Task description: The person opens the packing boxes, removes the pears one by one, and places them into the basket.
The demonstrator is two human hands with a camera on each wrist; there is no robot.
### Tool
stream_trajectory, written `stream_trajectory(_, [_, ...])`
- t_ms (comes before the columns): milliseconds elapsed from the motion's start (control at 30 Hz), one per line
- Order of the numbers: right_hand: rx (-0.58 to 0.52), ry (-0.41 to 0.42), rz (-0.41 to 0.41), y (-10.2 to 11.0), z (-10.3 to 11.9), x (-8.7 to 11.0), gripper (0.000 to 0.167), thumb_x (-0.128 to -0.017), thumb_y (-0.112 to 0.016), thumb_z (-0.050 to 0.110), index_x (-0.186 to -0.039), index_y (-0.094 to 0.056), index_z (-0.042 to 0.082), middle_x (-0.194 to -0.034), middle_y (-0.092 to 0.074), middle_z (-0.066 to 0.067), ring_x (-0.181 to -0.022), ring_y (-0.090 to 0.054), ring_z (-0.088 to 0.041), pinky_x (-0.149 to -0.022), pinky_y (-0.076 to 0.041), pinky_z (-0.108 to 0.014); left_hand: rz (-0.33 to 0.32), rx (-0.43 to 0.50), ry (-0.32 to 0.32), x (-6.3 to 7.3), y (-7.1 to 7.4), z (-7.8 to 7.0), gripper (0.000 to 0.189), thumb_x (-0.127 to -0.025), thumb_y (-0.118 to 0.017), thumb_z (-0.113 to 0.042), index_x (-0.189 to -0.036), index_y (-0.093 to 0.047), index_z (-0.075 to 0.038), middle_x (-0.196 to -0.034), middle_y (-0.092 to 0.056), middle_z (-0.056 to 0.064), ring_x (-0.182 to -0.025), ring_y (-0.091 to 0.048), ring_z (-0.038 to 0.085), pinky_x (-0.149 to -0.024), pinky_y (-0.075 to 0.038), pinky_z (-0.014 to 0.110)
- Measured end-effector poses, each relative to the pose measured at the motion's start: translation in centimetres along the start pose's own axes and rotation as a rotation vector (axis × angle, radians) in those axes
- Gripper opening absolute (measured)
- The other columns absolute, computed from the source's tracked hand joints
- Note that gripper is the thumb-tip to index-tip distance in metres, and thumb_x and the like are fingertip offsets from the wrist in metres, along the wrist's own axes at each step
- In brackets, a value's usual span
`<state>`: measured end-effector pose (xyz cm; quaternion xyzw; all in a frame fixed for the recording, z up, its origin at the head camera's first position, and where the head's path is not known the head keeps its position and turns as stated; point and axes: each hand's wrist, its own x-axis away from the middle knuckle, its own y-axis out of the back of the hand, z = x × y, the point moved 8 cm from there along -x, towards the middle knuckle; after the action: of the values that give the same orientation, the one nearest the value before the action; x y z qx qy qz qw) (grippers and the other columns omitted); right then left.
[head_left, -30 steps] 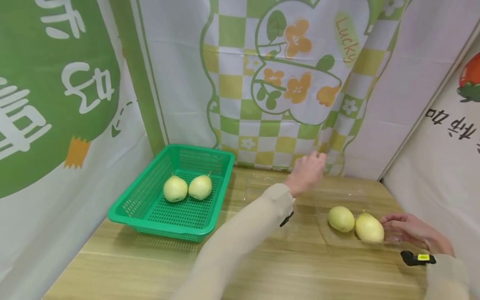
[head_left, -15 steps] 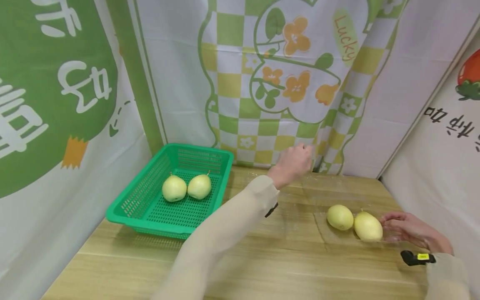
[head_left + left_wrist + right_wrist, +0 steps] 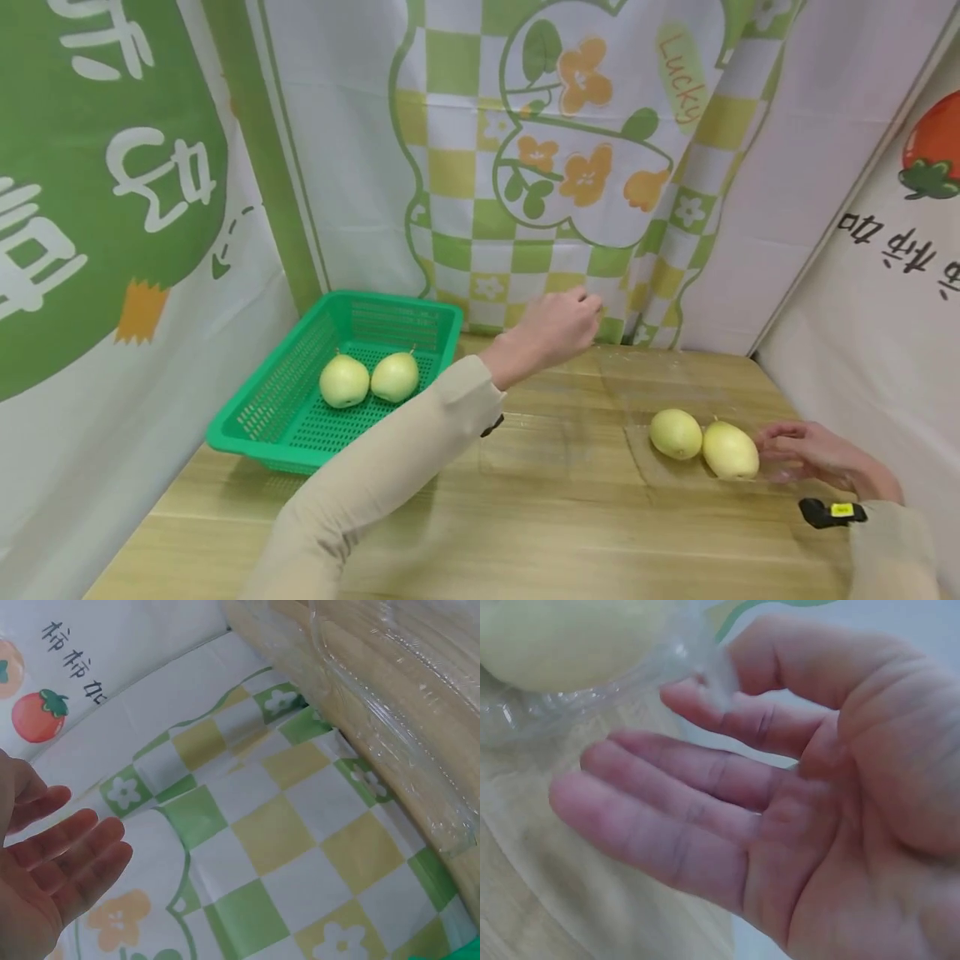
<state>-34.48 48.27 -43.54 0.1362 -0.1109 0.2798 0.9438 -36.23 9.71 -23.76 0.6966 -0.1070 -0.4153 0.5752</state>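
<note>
Two pale pears point(image 3: 676, 434) lie side by side in a clear plastic box point(image 3: 660, 479) at the right of the table. My right hand point(image 3: 828, 458) is at the box's right end, beside the nearer pear. In the right wrist view its thumb and index finger pinch the clear rim point(image 3: 652, 675), while the other fingers extend loosely. My left hand point(image 3: 551, 329) hovers over the back of the table, right of the green basket point(image 3: 225, 437). Its fingers are loosely bent in the left wrist view, with nothing in them. Two more pears point(image 3: 344, 382) sit in the basket.
A flat clear plastic part point(image 3: 525, 446) lies on the wooden table point(image 3: 562, 542), left of the pears in the box. Printed cloth point(image 3: 525, 250) hangs right behind the table. White walls stand on both sides. My left sleeve crosses the basket's front right corner.
My left hand has moved left across the back of the table, toward the basket. The right hand stays at the box's end. All the pears keep their places.
</note>
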Motion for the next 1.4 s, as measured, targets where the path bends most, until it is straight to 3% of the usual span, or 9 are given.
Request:
stream_trajectory(100, [0.096,-0.018,-0.048,0.3,0.3,0.0,0.027,-0.106,-0.042,0.013,-0.122,-0.064,0.012,-0.110,-0.069,0.018,-0.102,-0.067,-0.003,-0.081,-0.061,-0.040,-0.016,-0.013,-0.050,1.3,0.9,-0.4,0.029,-0.104,-0.040,-0.021,-0.117,-0.066,-0.015,-0.101,-0.067,0.000,-0.068,-0.059,0.010,-0.052,-0.049,0.022])
stream_trajectory(233, [0.204,-0.052,-0.125,0.6,0.6,-0.1,0.038,-0.106,-0.044,0.018,-0.128,-0.052,-0.012,-0.108,-0.070,0.016,-0.098,-0.068,-0.005,-0.077,-0.062,-0.041,-0.056,-0.005,-0.065,2.8,2.2,-0.4,0.025,-0.104,-0.044,-0.022,-0.112,-0.067,-0.015,-0.097,-0.066,-0.001,-0.067,-0.059,0.010,-0.053,-0.049,0.022])
stream_trajectory(367, [0.321,-0.116,-0.234,0.8,1.2,-0.1,0.056,-0.105,-0.046,0.025,-0.134,-0.037,-0.022,-0.114,-0.071,-0.005,-0.097,-0.069,-0.013,-0.076,-0.062,-0.041,-0.115,0.002,-0.069,4.2,3.0,0.0,0.025,-0.103,-0.044,-0.019,-0.109,-0.068,-0.015,-0.097,-0.067,-0.001,-0.069,-0.061,0.010,-0.055,-0.050,0.022])
stream_trajectory(500, [0.416,-0.159,-0.296,0.7,2.2,0.0,0.058,-0.106,-0.044,0.027,-0.135,-0.036,-0.022,-0.121,-0.064,-0.028,-0.099,-0.069,-0.022,-0.076,-0.062,-0.040,-0.143,0.019,-0.080,5.5,3.3,0.2,0.025,-0.103,-0.043,-0.018,-0.104,-0.068,-0.015,-0.096,-0.068,-0.002,-0.069,-0.060,0.008,-0.052,-0.047,0.020])
stream_trajectory(733, [0.584,-0.131,-0.308,-0.2,4.4,-0.5,0.055,-0.107,-0.040,0.027,-0.133,-0.039,-0.021,-0.122,-0.058,-0.037,-0.106,-0.065,-0.039,-0.082,-0.060,-0.045,-0.202,0.035,-0.078,7.7,4.2,0.7,0.023,-0.101,-0.048,-0.016,-0.104,-0.071,-0.016,-0.098,-0.069,-0.003,-0.069,-0.063,0.008,-0.052,-0.048,0.021])
stream_trajectory(967, [0.771,-0.052,-0.374,-0.8,6.5,-0.8,0.053,-0.106,-0.042,0.031,-0.131,-0.047,-0.015,-0.125,-0.054,-0.039,-0.108,-0.059,-0.045,-0.079,-0.056,-0.045,-0.352,0.091,-0.148,10.0,6.2,0.5,0.019,-0.098,-0.055,-0.012,-0.104,-0.072,-0.012,-0.100,-0.073,-0.001,-0.075,-0.068,0.008,-0.057,-0.051,0.019])
stream_trajectory(1167, [0.837,0.024,-0.393,-2.5,8.6,-1.3,0.047,-0.106,-0.043,0.029,-0.129,-0.052,-0.011,-0.126,-0.057,-0.037,-0.114,-0.056,-0.051,-0.082,-0.054,-0.045,-0.398,0.100,-0.170,12.4,7.0,1.0,0.016,-0.097,-0.056,-0.011,-0.102,-0.071,-0.011,-0.099,-0.072,0.000,-0.078,-0.068,0.009,-0.060,-0.053,0.019])
stream_trajectory(1300, [0.872,0.066,-0.406,-3.6,9.9,-1.7,0.043,-0.105,-0.046,0.027,-0.127,-0.054,-0.009,-0.123,-0.061,-0.032,-0.112,-0.059,-0.046,-0.080,-0.053,-0.035,-0.423,0.111,-0.157,13.7,7.1,2.2,0.014,-0.096,-0.058,-0.008,-0.102,-0.071,-0.008,-0.098,-0.072,0.002,-0.081,-0.069,0.012,-0.063,-0.055,0.021])
stream_trajectory(1400, [0.882,0.103,-0.412,-4.4,10.6,-2.3,0.041,-0.104,-0.047,0.026,-0.127,-0.055,-0.008,-0.121,-0.063,-0.030,-0.110,-0.061,-0.042,-0.079,-0.052,-0.030,-0.437,0.116,-0.108,14.6,7.0,3.6,0.013,-0.095,-0.060,-0.006,-0.102,-0.070,-0.008,-0.097,-0.072,0.003,-0.080,-0.068,0.013,-0.061,-0.055,0.023])
